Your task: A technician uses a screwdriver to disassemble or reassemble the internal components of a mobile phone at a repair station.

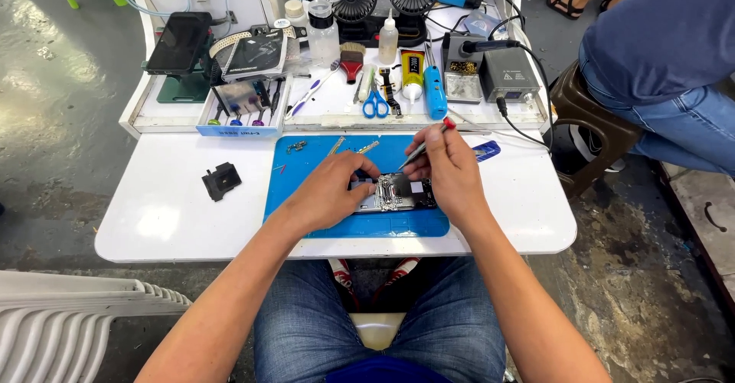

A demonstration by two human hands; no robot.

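Denim-clad knees sit closest to the lens, tucked under a white, round-cornered counter (153,222). Going left to right across it: a small black plastic bracket (221,180) lies alone on the bare white surface, well apart from the work. Next comes a blue rubbery mat (306,161) with a few loose screws and thin metal strips near its far edge. On that mat lies the opened phone (394,194) — dark frame, shiny metal shields exposed. The left hand (329,192) rests on the phone's left end, fingers curled narrow and pressing it flat. The right hand (452,172) pinches a slim red-capped screwdriver (426,146), its tip angled down at the board. Judging by this, a screw inside is being worked; what follows calls for a steady, upright tip and light pressure — tiny screws slip easily on smooth metal.
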